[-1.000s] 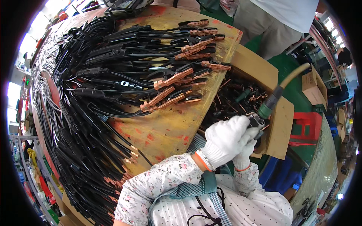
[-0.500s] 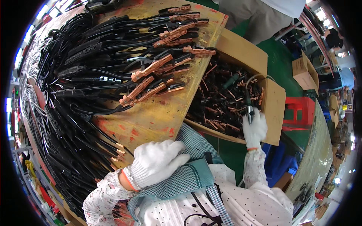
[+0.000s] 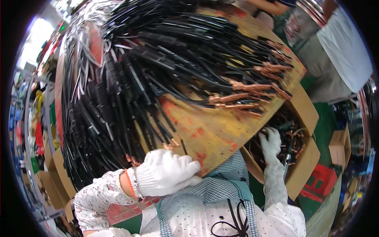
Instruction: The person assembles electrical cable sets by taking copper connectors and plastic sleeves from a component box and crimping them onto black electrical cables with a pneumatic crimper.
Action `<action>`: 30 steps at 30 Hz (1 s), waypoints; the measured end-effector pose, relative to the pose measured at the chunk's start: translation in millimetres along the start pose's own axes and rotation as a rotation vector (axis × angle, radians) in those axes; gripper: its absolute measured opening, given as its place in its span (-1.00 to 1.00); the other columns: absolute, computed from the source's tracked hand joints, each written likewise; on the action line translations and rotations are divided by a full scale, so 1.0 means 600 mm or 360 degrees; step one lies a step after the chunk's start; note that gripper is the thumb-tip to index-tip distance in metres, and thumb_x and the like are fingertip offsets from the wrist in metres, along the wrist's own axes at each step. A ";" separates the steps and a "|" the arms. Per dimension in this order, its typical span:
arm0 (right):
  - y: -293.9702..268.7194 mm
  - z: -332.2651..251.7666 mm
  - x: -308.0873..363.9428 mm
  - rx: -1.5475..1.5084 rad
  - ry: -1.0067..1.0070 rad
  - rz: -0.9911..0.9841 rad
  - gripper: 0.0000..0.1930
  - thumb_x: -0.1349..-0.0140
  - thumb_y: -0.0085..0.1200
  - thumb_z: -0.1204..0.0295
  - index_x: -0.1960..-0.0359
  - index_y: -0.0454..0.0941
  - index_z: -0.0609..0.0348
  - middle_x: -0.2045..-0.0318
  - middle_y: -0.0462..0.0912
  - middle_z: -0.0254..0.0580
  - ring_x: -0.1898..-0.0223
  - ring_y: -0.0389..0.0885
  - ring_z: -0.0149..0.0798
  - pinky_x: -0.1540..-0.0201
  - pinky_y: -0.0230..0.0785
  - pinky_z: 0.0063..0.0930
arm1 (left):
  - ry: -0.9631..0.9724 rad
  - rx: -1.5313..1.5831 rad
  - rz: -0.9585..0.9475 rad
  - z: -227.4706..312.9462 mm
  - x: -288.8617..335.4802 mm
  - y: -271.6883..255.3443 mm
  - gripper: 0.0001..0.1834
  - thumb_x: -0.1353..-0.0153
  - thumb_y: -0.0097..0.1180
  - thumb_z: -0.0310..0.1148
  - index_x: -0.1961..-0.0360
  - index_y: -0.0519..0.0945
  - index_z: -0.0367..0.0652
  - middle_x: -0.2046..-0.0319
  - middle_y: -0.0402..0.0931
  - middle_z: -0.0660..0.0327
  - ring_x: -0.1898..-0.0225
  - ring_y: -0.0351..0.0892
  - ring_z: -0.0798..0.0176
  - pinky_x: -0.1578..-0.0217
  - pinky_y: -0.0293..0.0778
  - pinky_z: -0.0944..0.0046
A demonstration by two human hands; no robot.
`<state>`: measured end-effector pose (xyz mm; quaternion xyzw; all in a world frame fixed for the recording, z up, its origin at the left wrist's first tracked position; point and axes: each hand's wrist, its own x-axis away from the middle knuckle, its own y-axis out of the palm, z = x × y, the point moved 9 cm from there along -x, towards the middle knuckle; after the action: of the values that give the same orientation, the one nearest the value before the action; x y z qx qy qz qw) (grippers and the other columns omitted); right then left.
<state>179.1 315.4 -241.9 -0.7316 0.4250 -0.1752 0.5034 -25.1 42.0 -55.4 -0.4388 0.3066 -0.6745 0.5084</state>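
My right hand (image 3: pixel 271 145), in a white knit glove, reaches into the cardboard box (image 3: pixel 310 166) with its fingers apart. Between them I can see nothing held. Near that wrist lies a slim power tool (image 3: pixel 287 161) with a silver end, out of my grip. The box holds black and copper clamp parts (image 3: pixel 298 144). My left hand (image 3: pixel 167 173), also gloved, is closed at the near table edge; its curled fingers hide whatever they may hold. Beyond it, electrode holders with copper jaws (image 3: pixel 233 96) and black handles (image 3: pixel 173 59) are heaped on the yellow, red-stained table (image 3: pixel 197 134).
Silver-coloured cable ends (image 3: pixel 81 55) spread over the table's far left. Another person (image 3: pixel 316 59) stands past the far right corner. A red plastic stool (image 3: pixel 319 181) and an open carton (image 3: pixel 339 146) are on the green floor at right; shelving (image 3: pixel 27 130) stands at left.
My view has swung left, shifting the scene rightward. My right hand has let go of the power tool and reached among the parts in the box. The left hand stays closed by the table edge.
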 end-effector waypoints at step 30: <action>-0.191 -0.335 0.007 -0.0419 -0.0288 -0.0479 -0.56 0.06 0.31 0.48 0.04 0.66 0.17 0.25 0.68 -0.06 0.25 0.72 -0.12 0.17 0.55 -0.40 | -0.0006 -0.0262 0.0617 -0.178 -0.076 -0.042 -0.91 -0.01 0.20 -0.42 0.48 0.51 0.01 0.46 0.56 0.29 0.36 0.58 0.07 0.28 0.48 0.13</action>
<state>95.0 209.0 -54.3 -0.8589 0.2834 -0.1250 0.4078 -127.6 89.2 -92.2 -0.4130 0.4384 -0.5358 0.5917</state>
